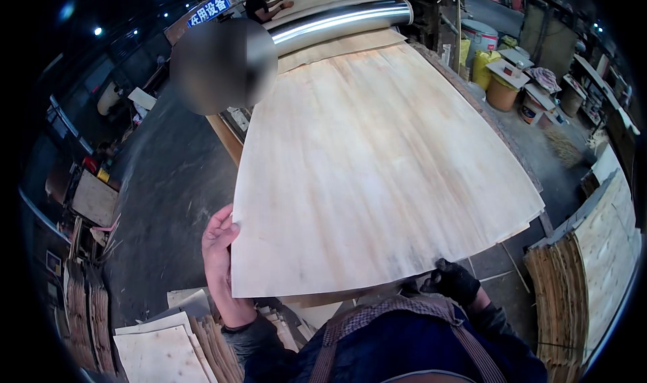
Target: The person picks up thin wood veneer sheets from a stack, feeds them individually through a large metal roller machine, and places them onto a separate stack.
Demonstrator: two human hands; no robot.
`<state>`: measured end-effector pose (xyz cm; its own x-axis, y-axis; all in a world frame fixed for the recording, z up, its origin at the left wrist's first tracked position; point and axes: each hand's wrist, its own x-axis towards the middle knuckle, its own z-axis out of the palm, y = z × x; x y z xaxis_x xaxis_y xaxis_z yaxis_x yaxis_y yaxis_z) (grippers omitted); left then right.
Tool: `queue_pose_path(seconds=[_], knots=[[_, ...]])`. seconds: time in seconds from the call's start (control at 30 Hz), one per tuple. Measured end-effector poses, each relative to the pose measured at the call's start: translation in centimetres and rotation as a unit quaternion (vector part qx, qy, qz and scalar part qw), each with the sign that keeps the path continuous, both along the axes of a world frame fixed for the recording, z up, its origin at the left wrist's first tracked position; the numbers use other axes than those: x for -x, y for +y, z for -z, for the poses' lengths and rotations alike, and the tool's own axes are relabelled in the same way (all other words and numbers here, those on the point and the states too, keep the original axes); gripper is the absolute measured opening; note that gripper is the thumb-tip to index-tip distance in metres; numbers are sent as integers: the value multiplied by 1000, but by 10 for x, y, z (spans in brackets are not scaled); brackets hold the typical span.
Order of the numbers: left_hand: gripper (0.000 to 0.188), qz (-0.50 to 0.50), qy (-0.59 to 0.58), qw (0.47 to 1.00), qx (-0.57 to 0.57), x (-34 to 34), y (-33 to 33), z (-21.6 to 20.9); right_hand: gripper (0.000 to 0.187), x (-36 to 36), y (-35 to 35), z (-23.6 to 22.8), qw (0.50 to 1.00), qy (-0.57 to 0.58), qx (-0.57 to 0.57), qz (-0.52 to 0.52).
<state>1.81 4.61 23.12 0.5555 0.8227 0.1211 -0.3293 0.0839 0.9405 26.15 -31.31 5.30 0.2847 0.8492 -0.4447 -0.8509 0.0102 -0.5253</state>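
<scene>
A large pale wood veneer sheet (364, 174) stretches from close to my body up toward a shiny metal roller (344, 24). My left hand (221, 231), bare, grips the sheet's left edge near the front corner, thumb on top and fingers curled at the side. At the front edge, right of the middle, my right hand (455, 281) in a black glove is closed on the sheet's rim. Its fingers are partly hidden by the sheet. Another veneer layer shows beneath the far end and at the right front corner.
Beyond the roller a co-worker's hands (286, 0) rest by another sheet. Stacked veneer stands at the lower left (162, 352) and right (563, 302). Buckets (502, 90) and a yellow sack (482, 69) line the right side. Dark floor (175, 174) lies to the left.
</scene>
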Motion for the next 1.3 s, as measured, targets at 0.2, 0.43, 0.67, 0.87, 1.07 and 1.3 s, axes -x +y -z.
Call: queue_pose_path(seconds=[0.2, 0.43, 0.67, 0.87, 1.07, 1.3], knots=[[41, 19, 61, 998, -11, -16, 49, 19, 18, -28, 32, -3, 995, -9, -88, 55], [54, -149, 370, 902, -165, 4, 107, 180, 15, -109, 140, 24, 990, -83, -107, 29], [68, -87, 654, 683, -313, -30, -3, 225, 8, -199, 250, 57, 983, -25, -177, 44], [57, -147, 492, 842, -164, -5, 13, 242, 13, -183, 261, 57, 980, -5, -200, 21], [36, -40, 323, 945, 34, 16, 44, 233, 35, -89, 165, 50, 989, -3, -121, -84], [46, 3, 167, 982, 90, 3, 23, 122, 43, -14, 67, 6, 986, 82, -64, -127]])
